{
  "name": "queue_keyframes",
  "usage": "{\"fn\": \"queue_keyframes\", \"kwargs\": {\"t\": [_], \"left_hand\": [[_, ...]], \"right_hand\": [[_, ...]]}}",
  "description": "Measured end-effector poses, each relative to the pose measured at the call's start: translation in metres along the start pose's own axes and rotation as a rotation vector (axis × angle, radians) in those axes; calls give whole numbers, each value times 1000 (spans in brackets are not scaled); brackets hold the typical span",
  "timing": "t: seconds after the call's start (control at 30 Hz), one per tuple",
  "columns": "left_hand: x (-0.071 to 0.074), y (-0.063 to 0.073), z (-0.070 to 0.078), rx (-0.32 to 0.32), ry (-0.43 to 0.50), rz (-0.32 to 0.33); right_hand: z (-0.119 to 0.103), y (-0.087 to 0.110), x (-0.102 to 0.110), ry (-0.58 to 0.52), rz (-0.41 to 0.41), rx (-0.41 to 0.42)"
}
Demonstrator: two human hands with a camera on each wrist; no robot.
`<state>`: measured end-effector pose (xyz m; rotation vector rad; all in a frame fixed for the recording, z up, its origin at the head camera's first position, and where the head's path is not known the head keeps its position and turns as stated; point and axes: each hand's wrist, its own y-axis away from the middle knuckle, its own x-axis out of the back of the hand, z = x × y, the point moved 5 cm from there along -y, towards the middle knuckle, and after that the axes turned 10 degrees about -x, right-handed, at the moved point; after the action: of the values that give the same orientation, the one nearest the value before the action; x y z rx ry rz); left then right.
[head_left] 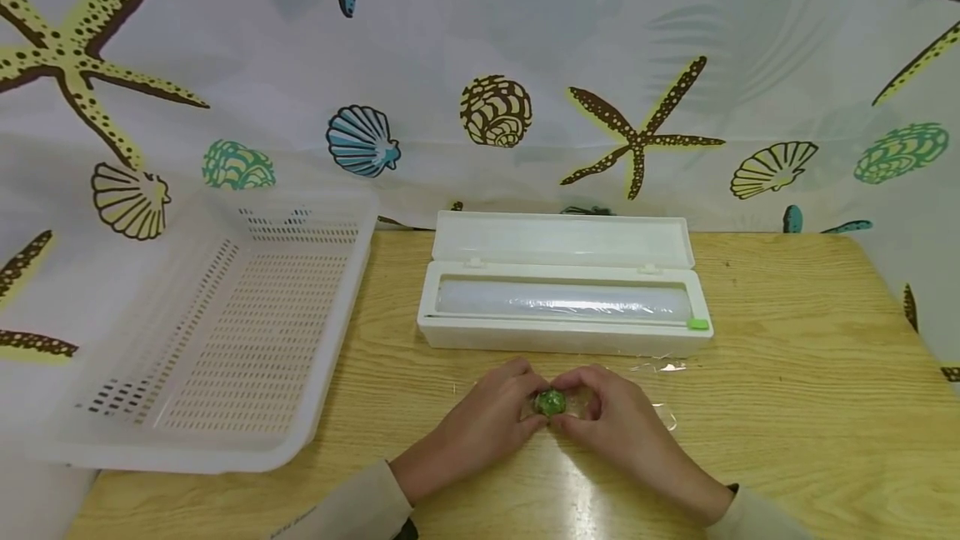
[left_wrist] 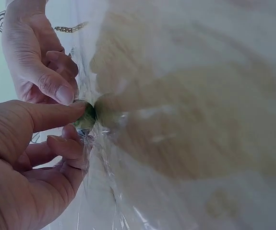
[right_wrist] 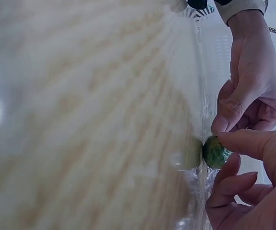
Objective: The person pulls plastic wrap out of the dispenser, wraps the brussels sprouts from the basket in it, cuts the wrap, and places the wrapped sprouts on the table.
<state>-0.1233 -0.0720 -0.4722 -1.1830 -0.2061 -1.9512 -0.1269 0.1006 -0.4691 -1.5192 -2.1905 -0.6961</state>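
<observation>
A small round mottled-green vegetable lies near the front middle of the table, on a sheet of clear cling film. My left hand holds it from the left, thumb and fingertips at its side. From the right, my right hand meets it with thumb and fingers curved around the other side. In the left wrist view, wrinkled film bunches by the left fingertips. The right wrist view shows the green vegetable between both hands' fingertips, with film gathered beneath it.
Just behind the hands stands a white cling film dispenser, lid raised, with a film roll inside and a green tab at its right end. A large white perforated basket occupies the left side of the wooden table. A patterned cloth hangs behind.
</observation>
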Motion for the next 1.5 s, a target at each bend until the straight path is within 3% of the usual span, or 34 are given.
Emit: {"fn": "queue_keyframes", "kwargs": {"t": [0.13, 0.2, 0.3, 0.5, 0.73, 0.9, 1.07, 1.23, 1.4, 1.5], "left_hand": [[0, 1, 1, 1, -6, -34], [11, -1, 14, 49, 24, -62], [12, -1, 15, 69, 3, -95], [8, 5, 9, 74, 14, -117], [-3, 8, -4, 44, 27, -129], [10, 3, 12, 35, -2, -94], [12, -2, 17, 21, -73, -16], [13, -5, 13, 43, -57, 23], [13, -7, 9, 89, -15, 9], [11, -9, 8, 79, -18, -1]], "right_hand": [[2, -1, 1, -15, -6, -36], [2, -1, 1, -19, -12, -37], [2, -1, 0, -17, -17, -25], [0, 0, -2, 2, -27, 20], [1, 3, -1, 21, -57, 7], [0, 4, -1, 6, -90, 7], [0, 2, 0, -1, -109, -25], [-2, 3, 2, 35, -41, -2], [-7, 6, 4, 54, 45, 53], [-9, 7, 4, 68, 70, 82]]}}
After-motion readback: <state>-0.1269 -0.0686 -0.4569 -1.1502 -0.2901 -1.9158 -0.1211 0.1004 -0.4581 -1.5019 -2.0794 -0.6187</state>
